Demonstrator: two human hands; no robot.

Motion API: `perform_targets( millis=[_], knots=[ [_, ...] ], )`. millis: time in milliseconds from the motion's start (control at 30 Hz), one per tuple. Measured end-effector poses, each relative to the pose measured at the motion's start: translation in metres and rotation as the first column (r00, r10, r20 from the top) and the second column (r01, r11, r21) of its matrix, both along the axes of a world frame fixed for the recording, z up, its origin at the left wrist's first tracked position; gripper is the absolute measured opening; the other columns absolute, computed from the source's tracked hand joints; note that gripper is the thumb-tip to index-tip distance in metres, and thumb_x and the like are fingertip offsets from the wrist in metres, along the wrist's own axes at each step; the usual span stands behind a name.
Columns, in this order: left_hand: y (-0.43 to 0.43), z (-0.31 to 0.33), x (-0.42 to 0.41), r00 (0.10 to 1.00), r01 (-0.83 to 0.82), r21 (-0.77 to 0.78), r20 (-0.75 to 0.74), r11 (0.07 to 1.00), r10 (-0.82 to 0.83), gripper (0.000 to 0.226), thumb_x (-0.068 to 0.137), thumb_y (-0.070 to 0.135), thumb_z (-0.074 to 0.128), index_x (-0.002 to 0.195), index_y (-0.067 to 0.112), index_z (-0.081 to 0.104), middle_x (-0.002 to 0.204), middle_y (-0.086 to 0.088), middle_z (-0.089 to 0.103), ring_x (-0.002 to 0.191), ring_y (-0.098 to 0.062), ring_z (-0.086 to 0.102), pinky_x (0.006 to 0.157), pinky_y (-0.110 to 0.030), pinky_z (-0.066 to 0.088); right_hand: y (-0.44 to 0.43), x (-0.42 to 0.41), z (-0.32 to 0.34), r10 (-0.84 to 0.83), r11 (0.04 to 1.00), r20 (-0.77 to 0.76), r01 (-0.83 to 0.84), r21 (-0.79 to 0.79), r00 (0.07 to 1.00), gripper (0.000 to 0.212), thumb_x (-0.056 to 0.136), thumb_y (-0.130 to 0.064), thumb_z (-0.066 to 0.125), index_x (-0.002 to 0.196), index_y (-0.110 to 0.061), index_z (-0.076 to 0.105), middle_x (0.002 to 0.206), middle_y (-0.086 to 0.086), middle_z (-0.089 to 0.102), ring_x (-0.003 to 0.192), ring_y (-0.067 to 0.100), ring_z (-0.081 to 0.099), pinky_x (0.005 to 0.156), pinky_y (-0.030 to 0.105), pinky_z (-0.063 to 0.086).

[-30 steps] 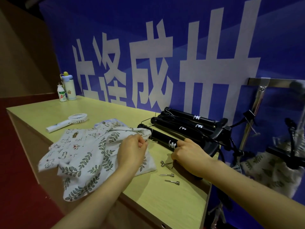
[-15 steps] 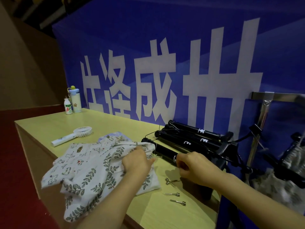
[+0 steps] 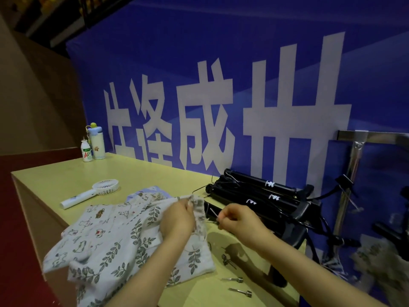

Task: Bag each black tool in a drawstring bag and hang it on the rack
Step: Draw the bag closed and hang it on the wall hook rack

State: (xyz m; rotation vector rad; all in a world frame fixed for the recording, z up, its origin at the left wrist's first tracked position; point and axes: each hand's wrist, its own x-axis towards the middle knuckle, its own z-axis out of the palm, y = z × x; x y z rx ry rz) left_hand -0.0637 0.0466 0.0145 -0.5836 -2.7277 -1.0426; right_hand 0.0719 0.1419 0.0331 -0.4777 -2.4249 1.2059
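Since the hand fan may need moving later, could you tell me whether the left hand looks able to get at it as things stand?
Probably yes, once it lets go. The left hand is pinching the bag's mouth, and the white hand fan lies on bare table beyond the pile of bags, with nothing on it.

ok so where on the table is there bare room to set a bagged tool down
Bare tabletop runs behind the handheld fan, from the two bottles to the black tools. The front right corner holds only small metal pins. Crowded: the fabric bags in the middle, where both hands work.
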Motion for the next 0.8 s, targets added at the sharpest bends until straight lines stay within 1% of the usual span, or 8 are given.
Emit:
perform_targets(
  millis=[133,233,333,433,533,600,700,800],
  knots=[
    [-0.028,0.022,-0.004,0.95,0.012,0.475,0.269,0.88,-0.158,0.026,0.099,0.024,0.039,0.078,0.017,0.053,0.074,-0.005,0.058,0.066,-0.021,0.063,0.074,-0.038,0.056,-0.018,-0.008,0.014,0.082,0.96,-0.168,-0.123,-0.253,0.982,0.011,0.092,-0.005,0.053,0.085,-0.009,0.059,0.075,0.004,0.064,0.061,0.007,0.057,0.058,0.019,0.045],
    [-0.053,0.041,0.001,0.906,-0.062,0.627,0.361,0.777,-0.219,0.028,0.099,0.016,0.037,0.073,0.014,0.046,0.058,-0.004,0.04,0.042,-0.016,0.038,0.048,-0.028,0.034,-0.043,-0.014,0.028,0.089,0.939,-0.297,-0.18,-0.294,0.951,0.007,0.093,-0.003,0.052,0.091,-0.003,0.059,0.078,0.008,0.066,0.067,0.01,0.064,0.058,0.014,0.05],
    [-0.081,0.064,0.004,0.924,-0.066,0.627,0.333,0.776,-0.19,0.023,0.093,0.014,0.039,0.071,0.016,0.044,0.067,-0.008,0.04,0.055,-0.017,0.036,0.056,-0.032,0.034,-0.072,-0.023,0.041,0.111,0.964,-0.364,-0.189,-0.186,0.925,0.01,0.092,-0.006,0.054,0.087,-0.011,0.059,0.084,0.005,0.068,0.079,0.015,0.068,0.074,0.025,0.058],
    [-0.12,0.099,0.015,0.961,-0.098,0.636,0.26,0.765,-0.093,0.029,0.095,0.015,0.037,0.068,0.021,0.043,0.081,-0.007,0.052,0.077,-0.024,0.052,0.075,-0.038,0.048,-0.101,-0.024,0.054,0.228,0.965,-0.277,-0.179,0.19,0.933,0.01,0.092,-0.015,0.056,0.085,-0.021,0.057,0.089,0.0,0.068,0.085,0.014,0.068,0.079,0.032,0.057],
    [-0.165,0.129,0.03,0.986,-0.163,0.589,0.111,0.792,0.121,0.027,0.095,0.017,0.033,0.086,0.009,0.057,0.099,-0.011,0.06,0.093,-0.028,0.056,0.091,-0.041,0.05,-0.129,-0.025,0.062,0.325,0.763,-0.094,-0.202,0.614,0.941,0.007,0.093,-0.013,0.052,0.095,-0.01,0.058,0.099,0.01,0.066,0.091,0.026,0.06,0.076,0.037,0.048],
    [-0.195,0.141,0.049,0.963,-0.198,0.472,-0.07,0.859,0.26,0.029,0.097,0.017,0.033,0.101,0.004,0.059,0.098,-0.011,0.057,0.09,-0.026,0.052,0.079,-0.033,0.043,-0.151,-0.026,0.067,0.379,0.708,-0.06,-0.247,0.661,0.924,0.01,0.092,-0.012,0.052,0.097,-0.006,0.058,0.1,0.013,0.065,0.092,0.03,0.058,0.075,0.039,0.047],
    [-0.235,0.15,0.077,0.885,-0.195,0.322,-0.349,0.926,0.307,0.026,0.097,0.019,0.037,0.1,0.005,0.059,0.098,-0.017,0.063,0.092,-0.032,0.056,0.073,-0.034,0.037,-0.186,-0.022,0.076,0.43,0.744,-0.083,-0.301,0.597,0.899,0.009,0.09,-0.013,0.057,0.095,-0.008,0.061,0.099,0.011,0.067,0.092,0.027,0.06,0.079,0.041,0.051],
    [-0.25,0.146,0.082,0.877,-0.22,0.206,-0.386,0.953,0.286,0.024,0.097,0.023,0.039,0.098,0.009,0.059,0.1,-0.017,0.065,0.097,-0.036,0.058,0.076,-0.037,0.041,-0.203,-0.017,0.076,0.47,0.728,-0.027,-0.371,0.576,0.882,0.011,0.088,-0.011,0.059,0.096,-0.007,0.065,0.101,0.01,0.068,0.093,0.025,0.062,0.082,0.04,0.052]
  ],
)
